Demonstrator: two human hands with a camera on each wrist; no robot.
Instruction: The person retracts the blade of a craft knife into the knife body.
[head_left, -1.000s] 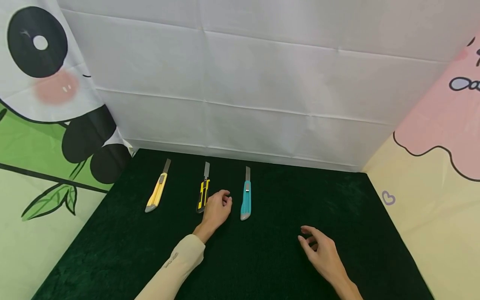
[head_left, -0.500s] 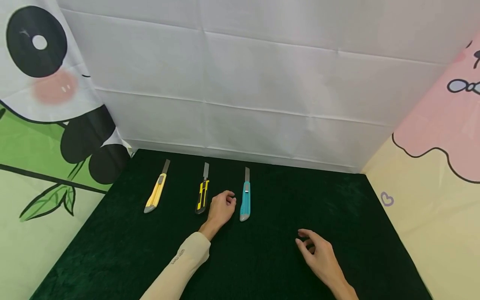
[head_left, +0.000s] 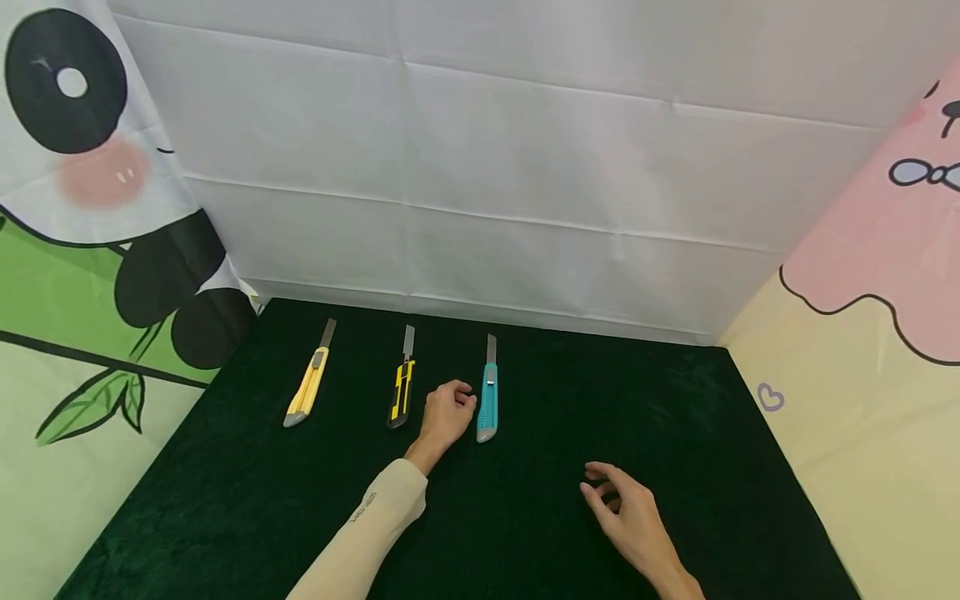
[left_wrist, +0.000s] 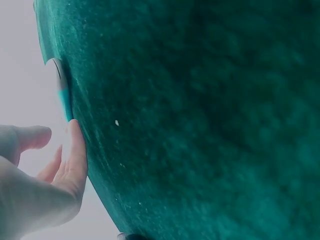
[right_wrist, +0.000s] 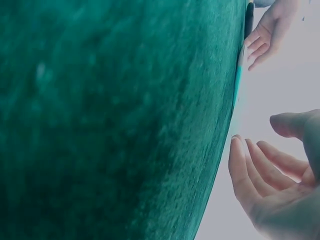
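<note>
A person's left hand [head_left: 447,412] reaches over the dark green surface [head_left: 675,433], its fingers loosely bent and grasping nothing. It is just left of the turquoise box cutter [head_left: 487,404], near its handle; in the left wrist view a fingertip lines up with the handle, though whether they touch cannot be told. The right hand [head_left: 630,512] is also released, thumb and fingers spread in a relaxed curve, nearer the person and to the right, well apart from all three cutters. The black-and-yellow box cutter [head_left: 401,392] lies left of the left hand, and the yellow box cutter [head_left: 307,387] lies farther left, tilted more than the others. All three have their blades out, pointing toward the white cloth [head_left: 525,167] behind the surface. A pale sleeve [head_left: 371,525] covers the left forearm.
</note>
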